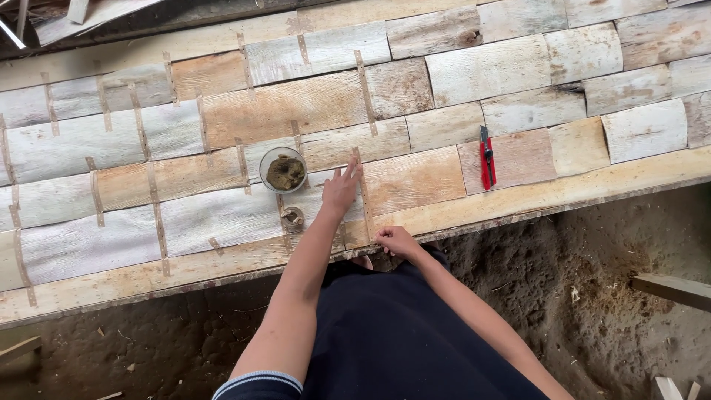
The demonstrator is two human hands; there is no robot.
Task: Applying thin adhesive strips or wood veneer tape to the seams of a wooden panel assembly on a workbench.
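A broad tabletop point(222, 267) carries a patchwork of pale grey and tan wood veneer sheets point(459, 70), laid edge to edge and joined along their seams by narrow strips of brown tape. The strip in hand is the long thin brown tape strip point(364, 196), which runs almost straight away from the person, from the near edge of the tabletop up between two sheets.

The left hand point(341, 189) lies flat and open on the far part of that strip, fingers spread and pointing away, holding nothing. The right hand point(397, 240) sits at the near end of the same strip, close to the tabletop's edge, fingers curled in; it seems to pinch or press the tape end, though the view is too small to be sure. So the strip's long axis runs from the right hand to the left hand, with the right the nearer to the body.

Just left of the left hand stands a round clear glass bowl of brownish paste point(284, 170), and below it a small brown roll of tape point(292, 216). Well to the right lies a red utility knife point(486, 157), its length also pointing away.
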